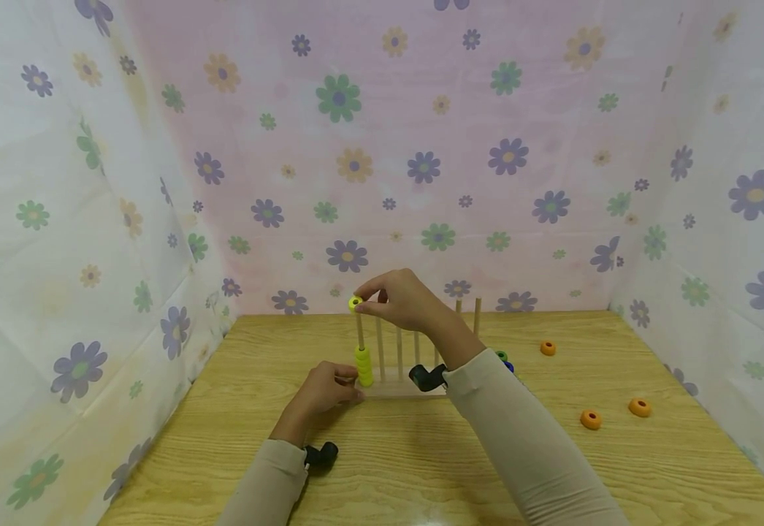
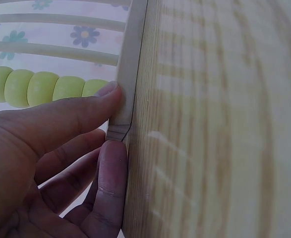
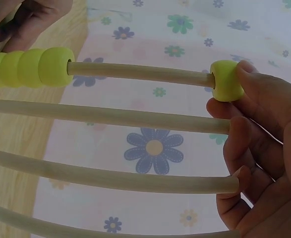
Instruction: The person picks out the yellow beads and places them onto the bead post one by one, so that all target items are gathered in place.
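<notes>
My right hand [image 1: 403,298] pinches a yellow bead [image 3: 226,81] between thumb and index finger. The bead sits at the top of the leftmost wooden peg [image 3: 140,72], with the peg's tip in its hole. Lower on that peg, several yellow beads [image 1: 364,367] are stacked on one another. The other right fingers lie close to the tips of the neighbouring pegs. At the left end of the wooden base [image 2: 130,64], my left hand [image 1: 323,387] grips the corner between thumb and finger. The thumb lies beside the lowest yellow bead in the left wrist view.
Orange beads [image 1: 590,419] lie apart on the right of the wood-grain table [image 1: 382,467]. A green bead [image 1: 501,356] and a blue bead [image 1: 509,367] show partly behind the right forearm. Bare pegs [image 1: 477,318] stand along the base. Flowered cloth [image 1: 388,146] encloses the table.
</notes>
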Demonstrator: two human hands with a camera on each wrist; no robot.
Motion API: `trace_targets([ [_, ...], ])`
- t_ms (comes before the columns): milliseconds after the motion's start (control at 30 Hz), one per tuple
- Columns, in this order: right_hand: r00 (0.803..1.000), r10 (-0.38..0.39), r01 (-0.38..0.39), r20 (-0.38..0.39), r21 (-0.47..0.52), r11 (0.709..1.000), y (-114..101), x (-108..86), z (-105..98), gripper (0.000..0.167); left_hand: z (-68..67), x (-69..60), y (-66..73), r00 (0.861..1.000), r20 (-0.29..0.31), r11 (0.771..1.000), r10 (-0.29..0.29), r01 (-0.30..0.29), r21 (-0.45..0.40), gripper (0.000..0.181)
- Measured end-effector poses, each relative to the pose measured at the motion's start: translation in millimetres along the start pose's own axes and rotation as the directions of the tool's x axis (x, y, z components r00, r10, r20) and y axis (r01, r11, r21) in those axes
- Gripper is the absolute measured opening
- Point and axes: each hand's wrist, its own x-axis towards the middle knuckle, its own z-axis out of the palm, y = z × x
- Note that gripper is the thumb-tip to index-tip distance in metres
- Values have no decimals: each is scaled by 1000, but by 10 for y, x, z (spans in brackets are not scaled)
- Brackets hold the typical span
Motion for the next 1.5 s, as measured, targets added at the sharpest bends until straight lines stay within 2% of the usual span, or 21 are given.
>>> trace_targets([
  [433, 1000, 1, -1, 9, 0, 1000, 0, -7, -11, 28, -1, -3, -4, 1000, -8, 1000, -20, 20, 12, 52],
  [1033, 1000, -16, 16, 3, 8, 1000, 20, -14, 1, 26, -2, 0, 8, 1000, -11, 1000, -25, 25, 14, 50],
  [1500, 990, -109, 108, -91, -13, 994, 37, -100, -46, 22, -4, 13, -11, 1000, -10, 1000, -17, 18, 26, 48],
])
